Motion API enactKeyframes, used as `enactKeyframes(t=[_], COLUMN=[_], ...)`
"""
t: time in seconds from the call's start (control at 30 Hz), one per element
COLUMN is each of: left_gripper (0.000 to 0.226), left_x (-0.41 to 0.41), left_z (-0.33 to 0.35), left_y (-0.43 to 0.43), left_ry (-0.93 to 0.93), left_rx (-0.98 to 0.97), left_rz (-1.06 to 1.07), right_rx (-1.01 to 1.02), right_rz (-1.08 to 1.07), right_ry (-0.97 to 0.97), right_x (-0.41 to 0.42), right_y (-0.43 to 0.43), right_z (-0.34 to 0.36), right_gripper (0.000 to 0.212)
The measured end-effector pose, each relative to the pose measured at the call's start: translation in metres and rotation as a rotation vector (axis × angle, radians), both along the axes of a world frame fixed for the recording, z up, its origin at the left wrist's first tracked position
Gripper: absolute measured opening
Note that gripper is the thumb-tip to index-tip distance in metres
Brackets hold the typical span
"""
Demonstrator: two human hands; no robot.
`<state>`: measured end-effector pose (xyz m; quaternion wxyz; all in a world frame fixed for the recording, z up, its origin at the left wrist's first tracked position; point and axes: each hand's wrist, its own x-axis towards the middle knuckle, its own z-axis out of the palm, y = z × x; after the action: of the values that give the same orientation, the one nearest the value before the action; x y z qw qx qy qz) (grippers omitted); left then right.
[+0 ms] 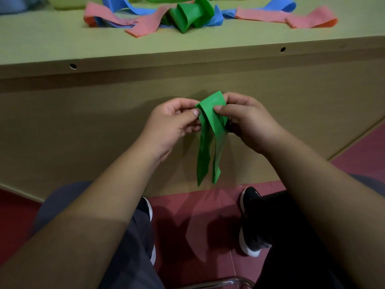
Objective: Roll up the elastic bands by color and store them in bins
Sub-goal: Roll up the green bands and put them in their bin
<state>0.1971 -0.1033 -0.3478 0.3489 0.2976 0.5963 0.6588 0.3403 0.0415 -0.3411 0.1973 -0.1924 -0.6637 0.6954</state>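
A green elastic band (209, 142) hangs in front of the table's side panel, its top folded over and its two tails dangling toward the floor. My left hand (175, 122) pinches the fold's left edge between thumb and fingers. My right hand (245, 119) pinches its right edge, thumb on the front. On the tabletop above lies a tangle of loose bands: pink ones (143, 24), blue ones (129, 6) and another green one (191, 15).
The wooden table (187, 44) has a front edge with two small holes. A yellow-green container (66, 2) shows at the top left, cut off by the frame. Below are my knees, two dark shoes (250, 222), red floor and a chair's metal bar (218, 282).
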Motion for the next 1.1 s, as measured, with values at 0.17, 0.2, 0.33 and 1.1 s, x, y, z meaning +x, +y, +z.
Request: enactKeyframes(t=[0.17,0.2,0.33,1.1], left_gripper=[0.013,0.013,0.015,0.014], left_x=[0.0001,-0.0004,-0.0021,-0.0005], left_z=[0.0056,0.0054,0.0045,0.0047], left_y=[-0.0001,0.0,0.0,-0.0013], left_ry=[-0.112,-0.12,-0.119,-0.097], left_rx=[0.03,0.032,0.038,0.104], left_rz=[0.02,0.019,0.014,-0.047], right_rx=[-0.048,-0.053,-0.045,0.047], right_rz=[0.024,0.022,0.011,-0.091], right_ry=[0.03,0.023,-0.017,-0.045], right_x=[-0.0032,-0.0045,-0.0094,-0.0097], right_y=[0.0026,0.0026,-0.0002,0.0007], right_z=[-0.0022,-0.0032,-0.007,-0.0068], right_gripper=[0.03,0.033,0.039,0.013])
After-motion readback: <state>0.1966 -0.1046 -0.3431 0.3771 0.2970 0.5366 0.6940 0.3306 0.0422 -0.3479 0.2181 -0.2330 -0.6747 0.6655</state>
